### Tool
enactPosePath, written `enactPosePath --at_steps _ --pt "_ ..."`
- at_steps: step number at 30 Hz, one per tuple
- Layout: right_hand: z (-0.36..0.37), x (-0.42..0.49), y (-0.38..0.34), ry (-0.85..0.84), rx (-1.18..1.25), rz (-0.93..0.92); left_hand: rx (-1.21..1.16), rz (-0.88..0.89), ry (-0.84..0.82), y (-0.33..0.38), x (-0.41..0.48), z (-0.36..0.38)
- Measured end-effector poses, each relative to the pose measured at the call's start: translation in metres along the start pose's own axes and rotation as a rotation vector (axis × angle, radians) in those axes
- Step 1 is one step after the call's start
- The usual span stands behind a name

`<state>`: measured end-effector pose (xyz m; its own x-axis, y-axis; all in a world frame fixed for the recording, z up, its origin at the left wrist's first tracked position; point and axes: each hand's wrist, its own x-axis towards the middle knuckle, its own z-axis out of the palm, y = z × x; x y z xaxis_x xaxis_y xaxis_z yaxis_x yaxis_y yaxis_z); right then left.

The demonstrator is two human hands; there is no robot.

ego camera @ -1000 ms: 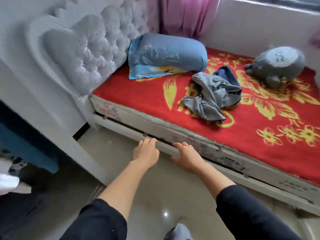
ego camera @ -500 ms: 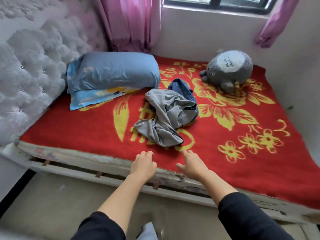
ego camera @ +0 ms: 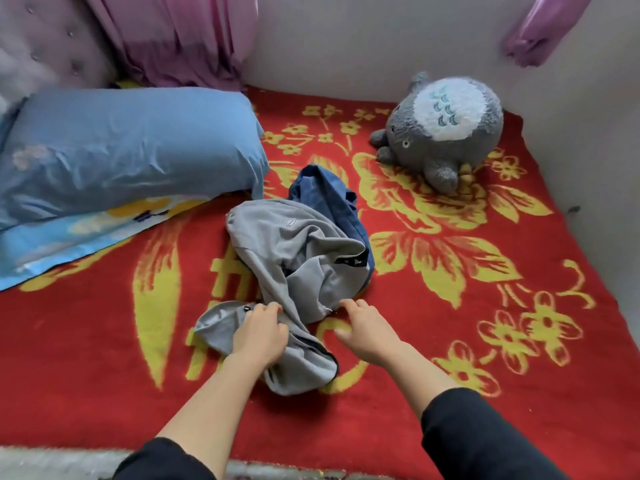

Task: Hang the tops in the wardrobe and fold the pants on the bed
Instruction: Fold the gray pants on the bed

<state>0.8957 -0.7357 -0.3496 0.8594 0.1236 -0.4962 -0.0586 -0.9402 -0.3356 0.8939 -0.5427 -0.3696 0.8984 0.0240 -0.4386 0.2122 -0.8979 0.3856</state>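
Head view looks down on a bed covered by a red woolly blanket (ego camera: 86,341) patterned with yellow flowers. A crumpled light grey jersey garment (ego camera: 298,258) lies in a heap at the middle of the frame, and a crumpled dark blue garment (ego camera: 329,188) lies partly under its far side. The left hand (ego camera: 259,336) rests on the near, lower part of the grey garment, its fingers (ego camera: 268,310) curled into the fabric and gripping a fold. The right hand (ego camera: 367,329) is just right of it over the blanket, fingers bent, fingertips at the grey garment's edge; whether they pinch the cloth cannot be told. Both forearms are bare, with black sleeves (ego camera: 485,441) at the bottom of the frame. A light blue pillow (ego camera: 131,150) lies at the left, a round grey plush toy (ego camera: 446,126) with a white belly sits at the upper right, and a pink curtain (ego camera: 180,39) hangs along the top, beside a pale tufted headboard (ego camera: 45,46) in the upper left corner.
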Motion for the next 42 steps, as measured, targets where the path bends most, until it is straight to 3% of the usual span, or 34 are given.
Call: enactPosePath --at_steps 5,10,15,19,26,28,31,34,36,38,40,42 --pt "-0.009 0.084 0.014 -0.039 -0.030 0.005 -0.018 -0.046 0.063 0.001 0.086 0.002" --pt "0.012 0.160 0.033 -0.029 -0.050 -0.031 -0.078 -0.123 0.240 -0.017 0.155 0.021" --pt "0.042 0.230 0.044 0.161 -0.165 -0.154 -0.379 -0.234 0.369 -0.049 0.214 0.040" --pt "0.056 0.267 0.050 0.139 -0.342 -0.202 -0.499 -0.198 0.356 -0.060 0.248 0.055" --pt "0.056 0.251 0.060 0.091 0.037 -0.217 -0.558 -0.069 0.415 -0.060 0.251 0.052" --pt "0.052 0.234 0.072 -0.083 0.061 -0.140 -0.569 0.053 0.333 -0.055 0.234 0.048" --pt "0.041 0.213 0.090 -0.572 -0.028 0.038 -0.512 0.288 0.160 -0.041 0.198 0.047" --pt "0.020 0.199 0.104 -0.822 -0.527 0.154 -0.381 0.550 -0.059 -0.029 0.161 0.063" --pt "0.005 0.197 0.104 -0.884 -0.734 0.158 -0.272 0.630 -0.248 -0.019 0.137 0.080" --pt "-0.009 0.202 0.095 -0.751 -0.604 0.110 -0.320 0.583 -0.385 -0.016 0.123 0.093" --pt "-0.019 0.211 0.081 -0.371 -0.211 0.072 -0.636 0.389 -0.442 -0.017 0.122 0.092" --pt "-0.013 0.223 0.059 0.023 0.083 0.013 -0.835 0.152 -0.221 -0.025 0.130 0.086"
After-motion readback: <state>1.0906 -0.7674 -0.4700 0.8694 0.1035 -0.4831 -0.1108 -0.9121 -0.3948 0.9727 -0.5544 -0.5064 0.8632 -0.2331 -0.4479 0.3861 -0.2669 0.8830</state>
